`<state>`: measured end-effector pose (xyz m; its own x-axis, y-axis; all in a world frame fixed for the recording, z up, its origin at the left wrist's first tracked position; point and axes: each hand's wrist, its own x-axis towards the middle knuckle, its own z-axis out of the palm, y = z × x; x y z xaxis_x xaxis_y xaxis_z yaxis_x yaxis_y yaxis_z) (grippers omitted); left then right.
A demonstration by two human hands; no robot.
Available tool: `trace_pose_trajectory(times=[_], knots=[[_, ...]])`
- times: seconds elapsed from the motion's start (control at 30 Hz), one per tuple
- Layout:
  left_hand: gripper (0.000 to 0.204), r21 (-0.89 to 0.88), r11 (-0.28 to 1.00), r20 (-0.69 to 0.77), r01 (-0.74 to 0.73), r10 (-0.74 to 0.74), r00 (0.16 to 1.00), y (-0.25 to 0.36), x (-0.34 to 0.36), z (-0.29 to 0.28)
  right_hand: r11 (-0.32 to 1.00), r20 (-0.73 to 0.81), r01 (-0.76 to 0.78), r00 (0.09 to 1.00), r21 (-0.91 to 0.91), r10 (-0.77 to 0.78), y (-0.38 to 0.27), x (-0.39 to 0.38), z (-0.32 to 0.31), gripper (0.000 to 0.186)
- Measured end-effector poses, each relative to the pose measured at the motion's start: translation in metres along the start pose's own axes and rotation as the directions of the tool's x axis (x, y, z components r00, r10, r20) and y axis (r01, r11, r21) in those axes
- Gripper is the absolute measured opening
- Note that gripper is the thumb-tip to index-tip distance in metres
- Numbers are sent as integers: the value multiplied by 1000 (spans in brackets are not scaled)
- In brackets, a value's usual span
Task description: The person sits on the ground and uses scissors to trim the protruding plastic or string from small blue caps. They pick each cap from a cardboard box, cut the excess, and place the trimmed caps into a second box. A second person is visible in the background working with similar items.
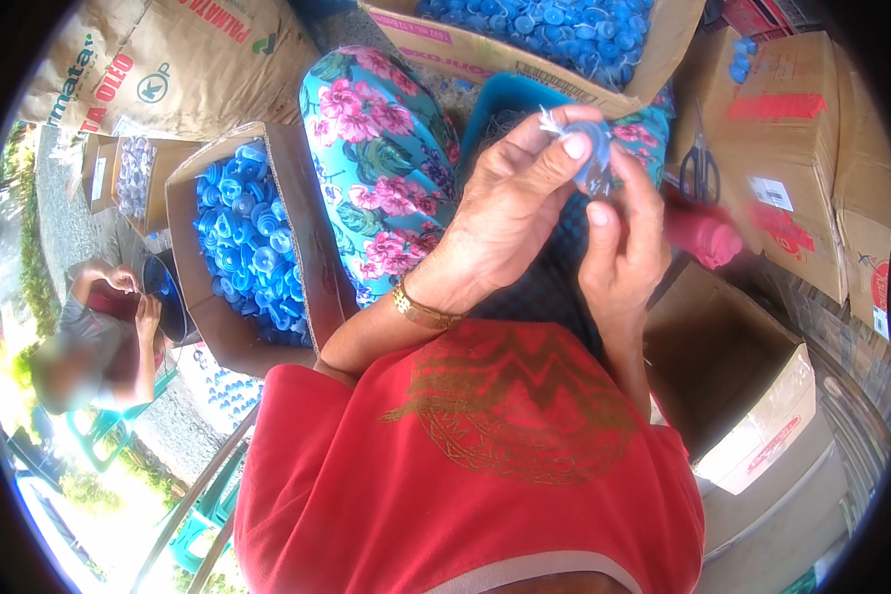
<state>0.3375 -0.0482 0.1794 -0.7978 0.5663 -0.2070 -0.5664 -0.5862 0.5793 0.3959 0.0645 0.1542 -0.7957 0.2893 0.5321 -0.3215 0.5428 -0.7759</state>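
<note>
Above my lap, my left hand pinches a small translucent blue plastic piece between thumb and fingers. A whitish frayed bit sticks out by the fingertips. My right hand meets the piece from the other side, its index finger against it and its thumb just below. The piece's exact kind is hard to make out, as fingers cover part of it. Under the hands, a blue tub rests between my knees, partly hidden.
Left stands a carton of blue ringed plastic pieces; a similar carton is ahead. To the right are scissors, a pink bottle, an open carton and stacked boxes. Another person works far left.
</note>
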Motion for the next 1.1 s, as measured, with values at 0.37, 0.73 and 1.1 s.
trace_pose_trajectory(times=[0.37,0.73,1.1], knots=[[37,62,998,64,-21,17,998,3,0,-2,879,132,-329,944,345,302,-9,1,-9,33],[37,63,998,49,16,-19,999,4,-2,2,816,181,-405,914,412,362,-10,7,-9,29],[31,-38,999,-96,7,-10,995,3,4,-1,877,191,-395,916,273,353,-5,-3,-11,41]])
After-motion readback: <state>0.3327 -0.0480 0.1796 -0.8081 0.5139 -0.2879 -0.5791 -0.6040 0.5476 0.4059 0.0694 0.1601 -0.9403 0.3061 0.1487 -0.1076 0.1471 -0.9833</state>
